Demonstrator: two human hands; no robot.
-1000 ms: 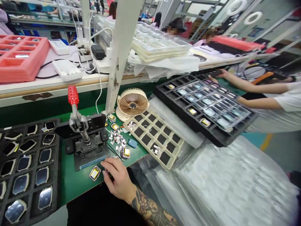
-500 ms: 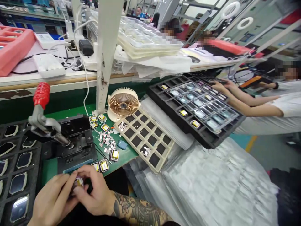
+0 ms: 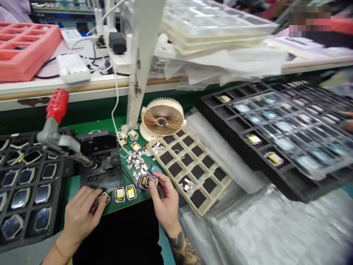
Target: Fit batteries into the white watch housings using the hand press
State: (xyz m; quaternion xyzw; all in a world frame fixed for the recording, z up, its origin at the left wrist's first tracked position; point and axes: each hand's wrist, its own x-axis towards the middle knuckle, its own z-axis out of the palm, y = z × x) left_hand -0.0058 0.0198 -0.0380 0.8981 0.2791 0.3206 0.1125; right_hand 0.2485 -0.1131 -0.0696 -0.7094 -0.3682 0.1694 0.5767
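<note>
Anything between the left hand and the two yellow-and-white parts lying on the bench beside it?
Nothing visible: just a strip of green bench separates the left hand from the nearer part. The hand does hold another such part.

The left hand [image 3: 82, 211] covers part of the yellow-centred module [image 3: 103, 198]; the right hand [image 3: 165, 198] partly hides a second module [image 3: 152, 180]. The right edge crops a co-worker's blurred hand [image 3: 348, 124] and the large black tray [image 3: 234, 141]. The silvery pieces [image 3: 138, 162] are too small to identify.
</note>
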